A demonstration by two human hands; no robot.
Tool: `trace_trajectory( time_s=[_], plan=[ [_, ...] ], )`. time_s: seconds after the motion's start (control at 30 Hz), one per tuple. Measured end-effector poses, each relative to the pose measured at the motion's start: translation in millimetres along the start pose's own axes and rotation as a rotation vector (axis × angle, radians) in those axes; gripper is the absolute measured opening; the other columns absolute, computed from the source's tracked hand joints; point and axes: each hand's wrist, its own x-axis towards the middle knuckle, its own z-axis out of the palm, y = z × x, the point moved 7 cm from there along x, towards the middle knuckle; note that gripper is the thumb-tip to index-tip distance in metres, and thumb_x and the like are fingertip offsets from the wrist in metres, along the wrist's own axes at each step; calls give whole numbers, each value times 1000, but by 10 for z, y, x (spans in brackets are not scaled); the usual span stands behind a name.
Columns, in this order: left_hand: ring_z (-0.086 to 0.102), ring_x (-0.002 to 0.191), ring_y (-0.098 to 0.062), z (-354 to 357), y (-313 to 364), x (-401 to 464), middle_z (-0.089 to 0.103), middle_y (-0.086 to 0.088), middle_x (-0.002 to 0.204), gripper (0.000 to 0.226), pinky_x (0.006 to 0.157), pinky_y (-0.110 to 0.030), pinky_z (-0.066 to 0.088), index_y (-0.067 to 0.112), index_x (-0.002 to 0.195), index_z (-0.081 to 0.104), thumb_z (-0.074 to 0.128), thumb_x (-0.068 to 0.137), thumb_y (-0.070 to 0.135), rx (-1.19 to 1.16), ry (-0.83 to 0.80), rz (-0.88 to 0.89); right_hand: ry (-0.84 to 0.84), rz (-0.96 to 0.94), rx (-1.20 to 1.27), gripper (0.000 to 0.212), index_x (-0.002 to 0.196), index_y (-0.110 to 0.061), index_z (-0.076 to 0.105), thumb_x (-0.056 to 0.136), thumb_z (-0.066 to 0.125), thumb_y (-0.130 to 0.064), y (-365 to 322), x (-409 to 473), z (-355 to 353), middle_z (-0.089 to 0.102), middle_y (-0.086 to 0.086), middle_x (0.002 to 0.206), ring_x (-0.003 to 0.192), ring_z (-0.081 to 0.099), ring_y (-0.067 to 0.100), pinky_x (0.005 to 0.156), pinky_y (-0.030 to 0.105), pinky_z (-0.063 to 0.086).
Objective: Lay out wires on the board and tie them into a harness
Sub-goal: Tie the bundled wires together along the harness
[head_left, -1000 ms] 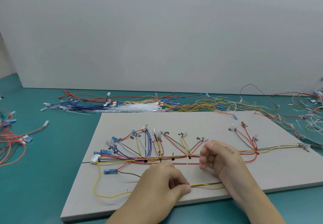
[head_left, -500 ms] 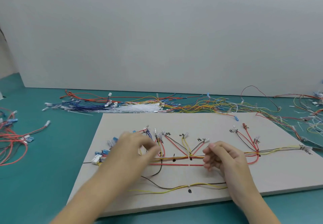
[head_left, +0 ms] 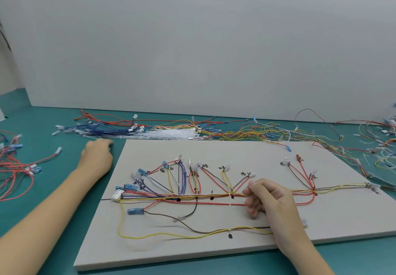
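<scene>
Mid-tie: reaching for a fresh cable tie

Currently the left hand [head_left: 97,153] is off the board [head_left: 246,152], on the teal table [head_left: 53,206] just beside the far-left corner, fingers loosely extended, holding nothing, short of the white cable ties [head_left: 169,134] heaped beyond the far edge. Right hand [head_left: 269,200] sits mid-board, fingers curled on the wire bundle [head_left: 214,195]; exact pinch unclear. Bundle's long axis runs left–right, white connector [head_left: 116,195] at the left end, branches fanning toward the far side. Judged step: fetching a tie. Next move likely needs one tie singled out and carried to the held spot. Loose yellow wire [head_left: 137,236] sags near edge, only tied once.
</scene>
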Motion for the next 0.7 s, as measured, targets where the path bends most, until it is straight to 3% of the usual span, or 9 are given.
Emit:
trace_trajectory(
  time_s=[0.1,0.23,0.43,0.57,0.7],
  plan=[
    [47,115,-42,11,16,31,56,-23,126,39,94,-50,44,4,130,56,42,94,0,72,-9,39,-1,-9,-10,32,63,-6,68,92,54,-4,-10,7,-2,56,14,55,49,47,21,44,25,41],
    [41,122,-39,5,33,37,42,-14,144,51,97,-49,41,7,144,38,41,94,4,191,-22,67,-9,-16,-35,33,62,-7,68,92,54,-2,-21,5,20,56,14,55,47,48,21,44,24,40],
    [38,120,-30,47,36,56,47,-6,139,45,96,-42,37,16,136,44,35,92,9,327,-85,41,-21,-13,-48,34,62,-9,69,93,54,-3,-16,11,23,56,14,55,46,48,20,44,24,40],
    [39,117,-33,25,45,44,49,-11,133,43,93,-44,39,13,132,47,38,91,6,256,7,28,-32,12,-33,34,63,-9,70,93,54,-5,3,15,10,57,13,56,47,49,20,45,24,41],
    [37,121,-35,19,-8,29,44,-12,141,51,96,-45,38,12,144,39,39,93,7,224,35,-6,-57,46,-4,35,63,-10,70,94,53,-9,12,25,19,58,12,56,47,49,18,45,24,42]
  ],
)
